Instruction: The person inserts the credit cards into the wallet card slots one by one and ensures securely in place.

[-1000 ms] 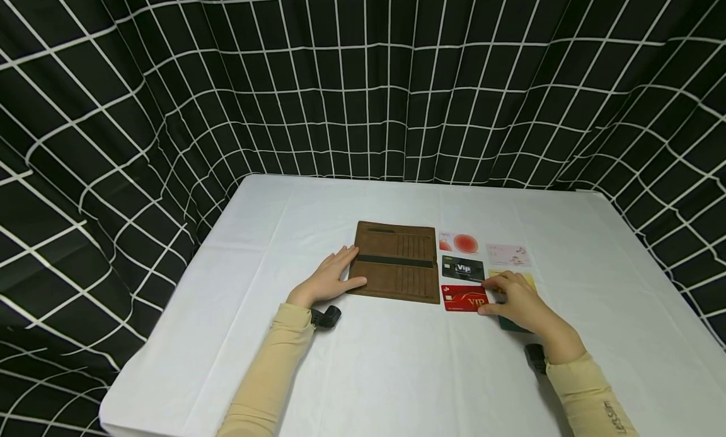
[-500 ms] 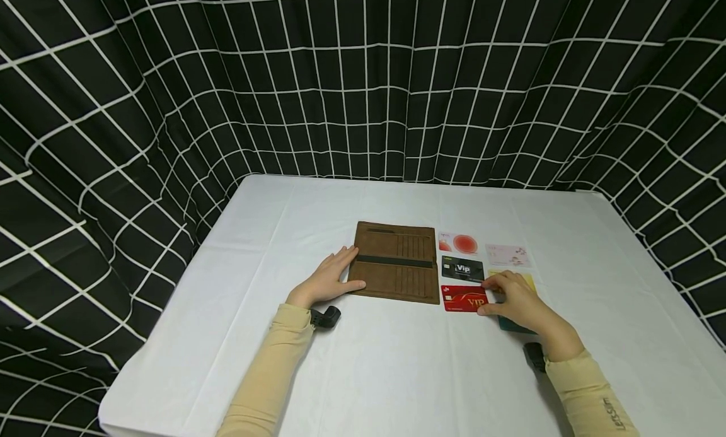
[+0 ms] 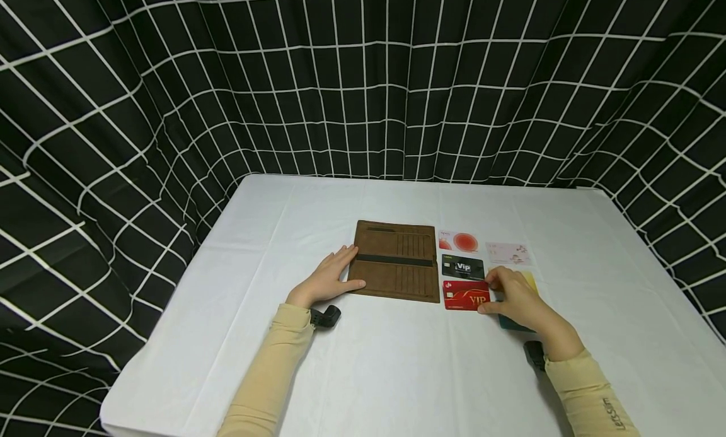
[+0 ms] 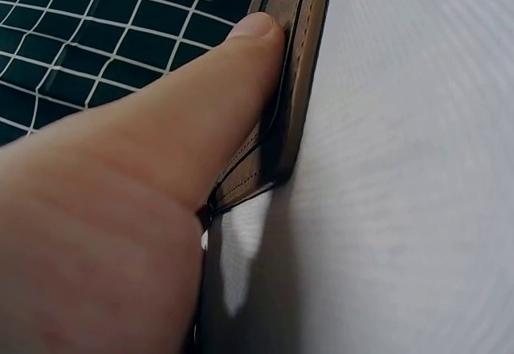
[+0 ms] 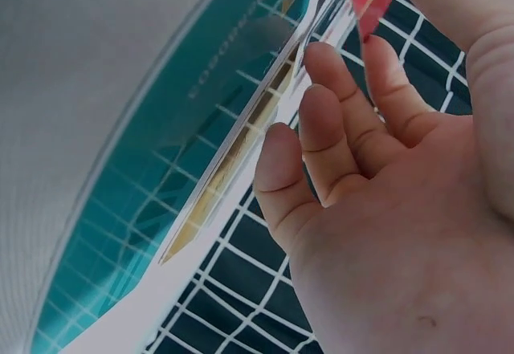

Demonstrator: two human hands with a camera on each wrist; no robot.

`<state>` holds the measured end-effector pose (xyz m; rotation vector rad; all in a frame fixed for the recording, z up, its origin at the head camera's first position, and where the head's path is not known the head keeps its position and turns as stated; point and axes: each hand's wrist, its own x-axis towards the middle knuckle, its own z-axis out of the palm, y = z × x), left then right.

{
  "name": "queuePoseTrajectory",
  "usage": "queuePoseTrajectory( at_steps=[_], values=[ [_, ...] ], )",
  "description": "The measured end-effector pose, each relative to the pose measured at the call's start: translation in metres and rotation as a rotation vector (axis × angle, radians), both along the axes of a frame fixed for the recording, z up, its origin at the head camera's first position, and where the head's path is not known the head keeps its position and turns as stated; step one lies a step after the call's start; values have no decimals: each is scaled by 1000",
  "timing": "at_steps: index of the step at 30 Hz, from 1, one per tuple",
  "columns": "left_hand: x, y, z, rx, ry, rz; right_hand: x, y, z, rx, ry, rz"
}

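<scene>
An open brown wallet [image 3: 391, 243] lies flat on the white table. My left hand [image 3: 324, 279] rests on its left side with fingers spread; in the left wrist view the thumb [image 4: 241, 57] lies along the wallet's stitched edge [image 4: 309, 65]. To the right of the wallet, my right hand [image 3: 518, 301] pinches the right end of a red VIP card [image 3: 460, 294] between thumb and forefinger. The right wrist view shows a corner of that red card [image 5: 371, 1] tilted up at the fingertips, the other fingers loosely curled. A black Vip card [image 3: 456, 268] lies just behind it.
A card with a red circle [image 3: 465, 242] and a pale pink card [image 3: 501, 253] lie farther back. Beneath or beside my right hand are a yellow card [image 3: 530, 279] and a teal card [image 3: 513, 325], both partly covered. A black gridded curtain [image 3: 340, 96] surrounds the table.
The red card has come up slightly off the table in my right hand's pinch and shifted a little away from me. The left hand and wallet stay put.
</scene>
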<state>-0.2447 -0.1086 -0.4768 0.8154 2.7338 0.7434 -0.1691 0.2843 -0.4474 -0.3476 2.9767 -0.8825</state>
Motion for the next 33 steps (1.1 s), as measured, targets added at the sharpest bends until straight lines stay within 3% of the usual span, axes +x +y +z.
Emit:
queuePoseTrajectory(
  at_steps=[19,28,33],
  values=[
    [2,0,0,0,-7,17,0,3,1,-181,13,54],
    [1,0,-1,21,14,15,1,7,8,-290,-79,107],
    [1,1,0,8,11,17,2,8,12,-300,-105,139]
  ],
)
